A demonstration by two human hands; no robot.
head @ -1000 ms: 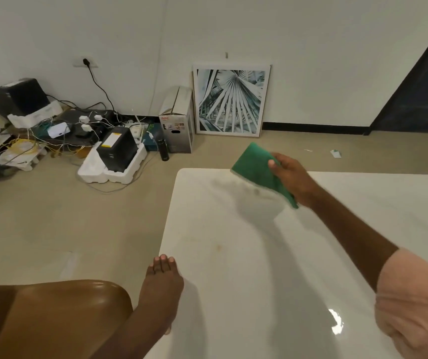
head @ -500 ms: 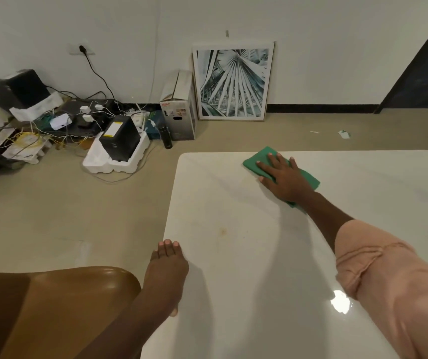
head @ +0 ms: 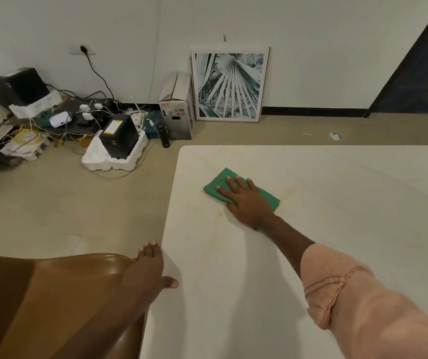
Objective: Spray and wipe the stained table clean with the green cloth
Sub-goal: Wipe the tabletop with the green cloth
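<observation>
Green cloth [head: 266, 195] lies flat on the white surface [head: 337, 203], pressed under the right hand [head: 246, 200] with fingers straight; left hand [head: 150, 268] rests open on the edge.

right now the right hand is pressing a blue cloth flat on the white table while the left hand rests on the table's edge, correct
Not quite: the cloth is green, not blue, as the head view shows. The rest stands: the right hand presses it flat on the white table with straight fingers, and the left hand rests on the table's edge.
</observation>
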